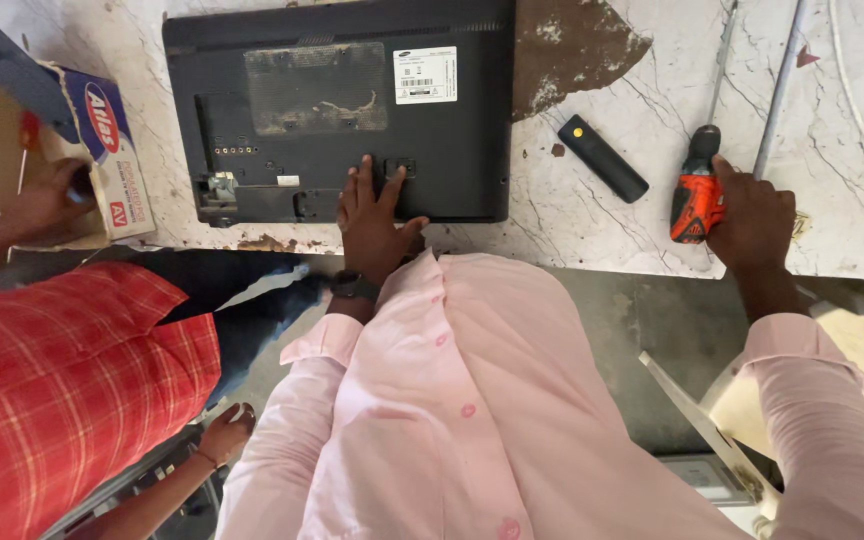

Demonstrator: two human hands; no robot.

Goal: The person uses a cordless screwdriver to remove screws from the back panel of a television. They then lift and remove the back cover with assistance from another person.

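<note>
Left-hand fingers (370, 182) spread flat, apart, pressing on the rear panel of the black monitor (337, 105), close to its near edge and just beside a small recessed port; nothing clamped. Left hand (372, 222) acting as a hold-down only. Right-hand fingers (722, 178) curled together over the red and black powered screwdriver (697, 195), which lies on the desk (632, 80) well to the right of the monitor, bit pointing away; whether closed in a full grip or merely resting on top, cannot tell.

Monitor face down on the marbled desk, back cover up, white label near the upper centre, connector row at the left. Black remote-like bar (603, 158) lying between monitor and screwdriver, apart from both. Grey rod (780, 90) and a white cable at the right edge, running past the right hand (750, 222).

Recommended practice, as a judgement: keep the left palm flat and low on the casing so the set cannot slide on the smooth stone; take the driver by its handle, not the chuck; seat the bit square in each screw head before triggering; hold fingers of the steadying hand clear of the bit path.

Another person in a red checked shirt (62, 400) at the left, one hand (47, 200) at a cardboard box (117, 150) beside the monitor; not part of the wearer's own work.
</note>
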